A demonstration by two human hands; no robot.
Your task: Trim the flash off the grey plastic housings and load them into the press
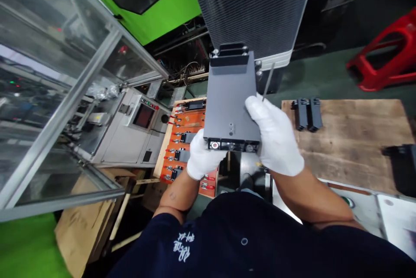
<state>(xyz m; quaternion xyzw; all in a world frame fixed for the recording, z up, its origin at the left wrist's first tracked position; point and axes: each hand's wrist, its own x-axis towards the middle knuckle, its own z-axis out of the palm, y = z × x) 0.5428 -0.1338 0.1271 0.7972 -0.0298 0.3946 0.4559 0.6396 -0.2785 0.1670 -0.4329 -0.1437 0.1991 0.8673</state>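
Observation:
A dark grey, box-shaped moulded housing (231, 96) is held up in front of me, with a black bracket-like end at the top and round metal inserts along its near edge. My left hand (203, 156), in a white glove, grips its lower left corner, fingers underneath. On the right side, my gloved right hand (276, 135) clasps the housing with the thumb on its face. A thin metal rod-like tool (269, 79) sticks up from that same hand; its grip is hidden by the glove.
Left, an orange fixture board (191, 120) carries red-handled clamps and several dark parts. Two dark housings (307, 114) stand on a wooden board (354, 139) at right, with a black object (403, 167) at its edge. A ribbed grey unit (253, 14) stands ahead; a framed glass door (65, 74) is far left.

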